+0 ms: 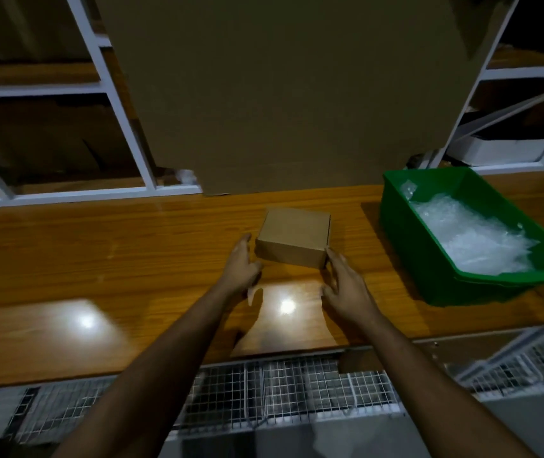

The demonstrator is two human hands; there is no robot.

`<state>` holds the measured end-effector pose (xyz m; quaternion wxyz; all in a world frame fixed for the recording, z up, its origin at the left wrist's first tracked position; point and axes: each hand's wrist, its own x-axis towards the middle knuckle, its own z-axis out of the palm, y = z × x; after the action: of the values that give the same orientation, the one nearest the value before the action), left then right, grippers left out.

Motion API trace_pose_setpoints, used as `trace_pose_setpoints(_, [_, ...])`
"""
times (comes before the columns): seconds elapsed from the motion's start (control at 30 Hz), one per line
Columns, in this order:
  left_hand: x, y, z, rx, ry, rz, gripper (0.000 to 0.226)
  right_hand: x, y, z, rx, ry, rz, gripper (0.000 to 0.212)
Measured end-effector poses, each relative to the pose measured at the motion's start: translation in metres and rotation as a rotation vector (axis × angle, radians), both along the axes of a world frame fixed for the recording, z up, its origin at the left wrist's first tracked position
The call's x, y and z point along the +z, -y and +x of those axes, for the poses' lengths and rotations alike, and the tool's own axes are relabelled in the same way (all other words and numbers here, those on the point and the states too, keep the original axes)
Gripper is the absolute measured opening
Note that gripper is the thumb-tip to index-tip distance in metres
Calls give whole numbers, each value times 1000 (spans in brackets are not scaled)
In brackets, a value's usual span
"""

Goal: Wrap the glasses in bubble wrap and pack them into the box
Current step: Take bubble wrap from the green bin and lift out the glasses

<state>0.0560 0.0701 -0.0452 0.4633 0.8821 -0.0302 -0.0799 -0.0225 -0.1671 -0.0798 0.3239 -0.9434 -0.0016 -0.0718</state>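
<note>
1. The small cardboard box (293, 238) sits shut on the wooden table (132, 246), straight ahead of me, with a big cardboard sheet (290, 94) standing behind it.
2. My left hand (242, 266) is beside its left near corner and my right hand (346, 285) is at its right near corner. The fingers of both hands are loose and spread, gripping nothing. The right fingertips look to be just touching the box, though I cannot be sure.
3. The box looks light and stiff, so I would take it by its two short sides.
4. The bubble wrap (469, 236) lies in the green bin (406, 246) to my right, well apart from the box. It should be soft and slippery.
5. I see no glasses anywhere in view.
</note>
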Motion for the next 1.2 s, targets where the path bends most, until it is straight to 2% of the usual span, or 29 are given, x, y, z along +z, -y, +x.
trace_pose_setpoints(0.13, [-7, 9, -1, -39, -61, -150, 86, 2, 2, 7, -26, -39, 25, 91])
trace_pose_setpoints(0.23, [-16, 16, -7, 13, -52, -281, 91, 4, 4, 15, 1, -29, 101, 94])
trace_pose_setpoints(0.37, [-30, 28, -22, 95, -4, -278, 85, -4, 13, 12, 48, -36, 215, 89])
trace_pose_setpoints(0.5, [-38, 47, -56, 209, -22, -421, 82, -10, 31, -3, 60, -11, 350, 82])
trace_pose_setpoints(0.67, [-48, 59, -88, 312, -33, -548, 74, -13, 51, -13, 89, -24, 358, 76])
trace_pose_setpoints(0.77, [-41, 59, -101, 272, 12, -451, 64, -13, 56, -13, 129, 55, 333, 67])
trace_pose_setpoints(0.9, [-40, 42, -90, 152, 232, -37, 62, -9, 50, -3, 185, 219, -7, 65])
trace_pose_setpoints(0.97, [-36, 36, -79, 108, 255, 53, 60, -5, 44, 7, 245, 238, -62, 66])
trace_pose_setpoints(1.03, [-31, 33, -68, 97, 249, 87, 59, 0, 39, 15, 186, 183, -51, 68])
trace_pose_setpoints(1.13, [-24, 32, -61, 144, 218, 30, 64, 9, 36, 21, -94, -89, 198, 83])
trace_pose_setpoints(1.2, [-24, 35, -63, 163, 213, -80, 55, 8, 32, 18, -157, -195, 267, 72])
